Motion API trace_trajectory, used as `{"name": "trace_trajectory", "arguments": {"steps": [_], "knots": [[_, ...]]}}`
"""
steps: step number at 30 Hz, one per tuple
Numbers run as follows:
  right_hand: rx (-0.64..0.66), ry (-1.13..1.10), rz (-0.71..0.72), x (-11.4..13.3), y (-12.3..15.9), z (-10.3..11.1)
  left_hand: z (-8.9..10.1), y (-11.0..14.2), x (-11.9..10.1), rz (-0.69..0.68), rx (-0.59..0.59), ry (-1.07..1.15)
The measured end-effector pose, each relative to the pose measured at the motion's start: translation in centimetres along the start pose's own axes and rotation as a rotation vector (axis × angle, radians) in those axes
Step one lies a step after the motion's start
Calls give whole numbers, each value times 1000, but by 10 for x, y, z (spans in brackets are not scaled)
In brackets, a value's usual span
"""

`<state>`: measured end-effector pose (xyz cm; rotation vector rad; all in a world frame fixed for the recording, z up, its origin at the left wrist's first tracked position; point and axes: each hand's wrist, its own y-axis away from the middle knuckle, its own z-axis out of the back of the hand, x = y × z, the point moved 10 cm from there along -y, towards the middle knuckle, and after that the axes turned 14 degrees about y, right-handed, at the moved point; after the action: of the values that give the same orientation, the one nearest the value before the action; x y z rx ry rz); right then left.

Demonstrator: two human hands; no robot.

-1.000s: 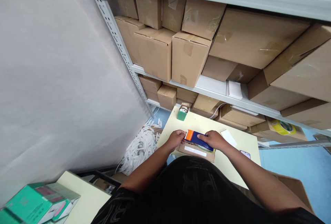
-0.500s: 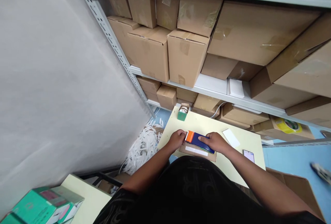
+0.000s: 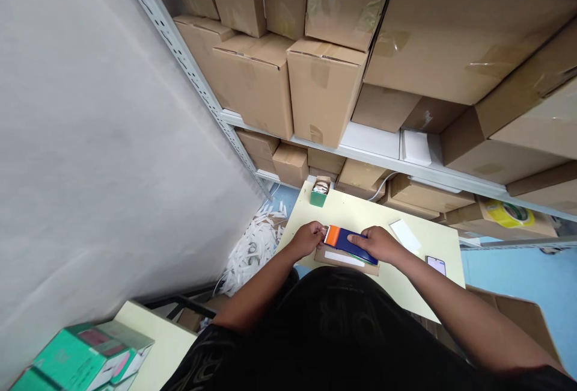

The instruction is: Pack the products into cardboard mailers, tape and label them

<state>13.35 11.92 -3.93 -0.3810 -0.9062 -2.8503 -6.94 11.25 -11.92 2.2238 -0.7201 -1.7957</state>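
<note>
With the right hand (image 3: 377, 244) clamped on the blue-and-orange tool (image 3: 349, 243) over the cardboard (image 3: 321, 256) on the desk (image 3: 360, 213), and the left hand (image 3: 309, 238) at its toothed end, hold unclear, a slipping right thumb could let that edge scrape the nearby fingertips.

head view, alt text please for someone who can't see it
A right hand grips a navy-and-orange tape dispenser over brown cardboard with a white strip; the left hand is at the dispenser's toothed orange end. The pale yellow table also bears a phone, white card and small green box. Behind, cardboard boxes sit on metal shelves.
</note>
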Motion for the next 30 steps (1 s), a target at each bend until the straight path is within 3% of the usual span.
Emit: {"name": "trace_trajectory", "arguments": {"steps": [6, 11, 14, 19, 30], "knots": [[51, -20, 31, 7, -1, -3, 17, 11, 0, 4, -5, -37], [77, 44, 23, -6, 4, -10, 62, 17, 14, 33, -131, -39], [65, 66, 17, -15, 5, -11, 76, 9, 24, 7, -171, -55], [45, 60, -13, -18, 2, -8, 75, -10, 35, -104, -234, -61], [8, 59, -59, -14, 6, -8, 43, -24, 88, -3, -135, -72]]}}
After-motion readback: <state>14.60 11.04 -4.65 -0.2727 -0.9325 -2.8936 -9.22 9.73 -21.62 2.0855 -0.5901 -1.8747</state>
